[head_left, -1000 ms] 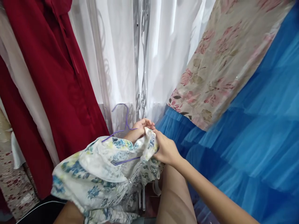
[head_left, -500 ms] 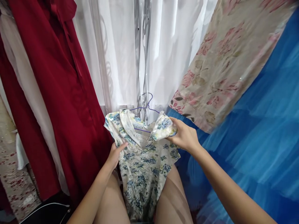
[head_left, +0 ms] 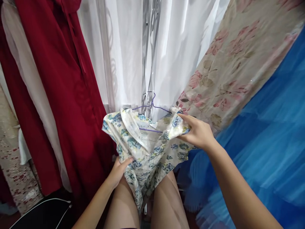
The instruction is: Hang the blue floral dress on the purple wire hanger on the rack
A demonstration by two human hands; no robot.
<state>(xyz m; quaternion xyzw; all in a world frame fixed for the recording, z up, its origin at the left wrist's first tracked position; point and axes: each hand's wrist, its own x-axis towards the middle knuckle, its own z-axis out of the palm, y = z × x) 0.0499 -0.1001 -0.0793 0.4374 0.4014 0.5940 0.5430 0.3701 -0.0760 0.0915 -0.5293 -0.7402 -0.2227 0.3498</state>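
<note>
A white blouse with blue and yellow-green flowers [head_left: 140, 156] lies over my lap, its neckline open toward the top. Inside it sits a thin purple hanger [head_left: 152, 103], the hook standing up above the collar and the lower bar showing across the neck opening. My left hand [head_left: 121, 168] grips the side of the blouse below the left shoulder, thumb on top and the other fingers hidden behind the cloth. At the right shoulder, my right hand [head_left: 197, 130] pinches the blouse's fabric between thumb and fingers.
Dark red dresses [head_left: 54, 95] hang at the left. A white curtain [head_left: 124, 57] with metal scrollwork [head_left: 150, 54] stands ahead. At the right are a beige floral dress [head_left: 219, 70] and a blue tulle skirt [head_left: 257, 152]. A black item with white edging [head_left: 45, 213] lies lower left.
My right hand has moved right and slightly down, drawing the right shoulder of the blouse outward. My left hand is lower. The blouse's lower part has swung left and bunched, and the neck opening is wider.
</note>
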